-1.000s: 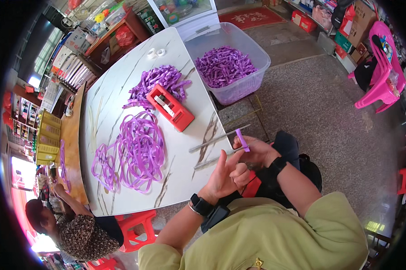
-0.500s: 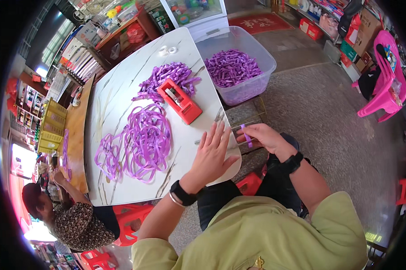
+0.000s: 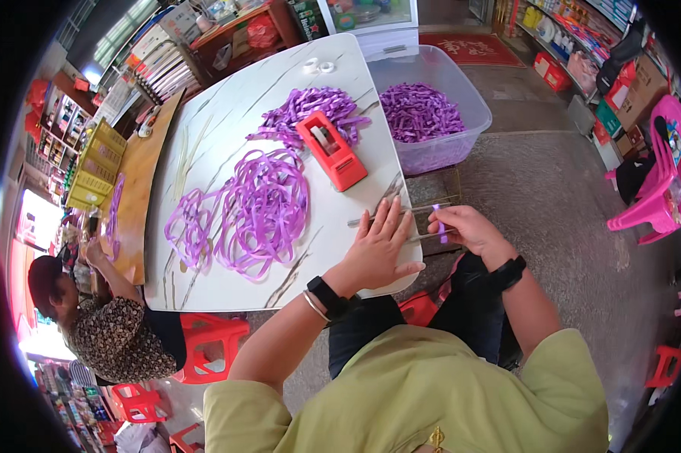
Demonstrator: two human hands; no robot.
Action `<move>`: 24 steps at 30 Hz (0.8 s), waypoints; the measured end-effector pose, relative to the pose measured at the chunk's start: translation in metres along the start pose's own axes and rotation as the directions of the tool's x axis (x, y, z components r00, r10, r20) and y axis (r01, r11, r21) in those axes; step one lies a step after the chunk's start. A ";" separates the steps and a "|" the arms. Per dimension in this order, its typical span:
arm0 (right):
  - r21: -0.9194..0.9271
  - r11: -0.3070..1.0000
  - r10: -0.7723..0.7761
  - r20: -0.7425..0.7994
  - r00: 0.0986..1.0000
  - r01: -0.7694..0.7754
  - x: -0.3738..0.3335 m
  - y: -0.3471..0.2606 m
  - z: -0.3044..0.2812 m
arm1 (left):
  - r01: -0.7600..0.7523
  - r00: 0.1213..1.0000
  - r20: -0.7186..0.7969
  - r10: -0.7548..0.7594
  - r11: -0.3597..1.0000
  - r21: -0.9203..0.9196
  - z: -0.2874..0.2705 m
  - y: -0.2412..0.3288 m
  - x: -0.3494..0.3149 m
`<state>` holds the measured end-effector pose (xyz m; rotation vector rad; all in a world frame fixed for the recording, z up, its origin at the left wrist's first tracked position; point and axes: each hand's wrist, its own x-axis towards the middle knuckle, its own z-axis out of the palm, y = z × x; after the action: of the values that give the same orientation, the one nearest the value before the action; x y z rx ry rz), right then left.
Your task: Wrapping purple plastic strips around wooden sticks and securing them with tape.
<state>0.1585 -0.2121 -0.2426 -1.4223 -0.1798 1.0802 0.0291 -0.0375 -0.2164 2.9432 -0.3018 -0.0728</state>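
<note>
My left hand (image 3: 382, 245) lies flat with fingers stretched at the table's right edge, over two thin metal rods (image 3: 429, 208) that jut out past the edge. What joins the rods is hidden under that hand. Just beyond the edge, my right hand (image 3: 472, 232) pinches a short purple ribbon (image 3: 442, 228) at the rods' outer ends. A red tape dispenser (image 3: 331, 151) stands farther in on the table. Left of it lies a loose heap of long purple ribbon (image 3: 269, 208), and behind, a pile of short folded purple ribbon pieces (image 3: 310, 113).
The white marbled table (image 3: 227, 113) also bears tape rolls (image 3: 318, 66). A clear plastic tub (image 3: 461, 136) of folded ribbons stands past its right edge. Another person (image 3: 118, 325) sits at the left, by a wooden tabletop (image 3: 148, 181). A pink chair (image 3: 665, 174) stands right.
The view has shifted, so the table appears turned slightly. My right hand has brought the ribbon against the rods' ends, its fingers now closer together. My left hand stays flat.
</note>
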 end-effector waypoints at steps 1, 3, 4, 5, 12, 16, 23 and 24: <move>0.008 1.000 0.005 -0.009 1.000 -0.005 -0.001 -0.001 0.002 | 0.004 1.000 -0.003 -0.004 1.000 0.000 0.000 0.000 -0.001; -0.007 1.000 0.014 -0.022 1.000 -0.014 -0.003 -0.003 0.003 | 0.010 1.000 -0.010 -0.010 1.000 -0.005 0.003 -0.001 -0.002; -0.018 1.000 0.019 -0.041 0.999 -0.020 -0.004 -0.003 0.000 | 0.008 1.000 -0.017 -0.008 1.000 -0.008 0.004 -0.001 -0.002; 0.017 0.999 -0.046 -0.101 0.994 0.048 -0.008 0.000 -0.015 | 0.009 1.000 -0.014 -0.010 1.000 -0.020 0.005 -0.001 -0.001; -0.161 0.971 -0.235 -0.510 0.827 0.176 -0.125 -0.031 -0.088 | 0.003 0.999 0.040 0.000 0.998 -0.066 -0.006 -0.001 0.001; -0.240 0.959 -0.222 -0.308 0.925 0.150 -0.129 -0.035 -0.034 | 0.063 0.995 0.080 -0.054 0.990 -0.124 -0.022 -0.001 0.007; -0.170 0.951 -0.227 0.185 0.956 0.258 -0.102 -0.045 0.027 | -0.186 0.983 -0.165 0.086 0.456 -0.871 -0.071 0.031 0.011; -0.135 0.952 -0.243 0.220 0.945 0.276 -0.099 -0.044 0.032 | -0.185 0.983 -0.170 0.076 0.460 -0.868 -0.074 0.029 0.009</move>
<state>0.1043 -0.2477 -0.1501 -1.3865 -0.5995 1.0040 0.0367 -0.0546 -0.1386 1.8391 -0.3369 -0.0309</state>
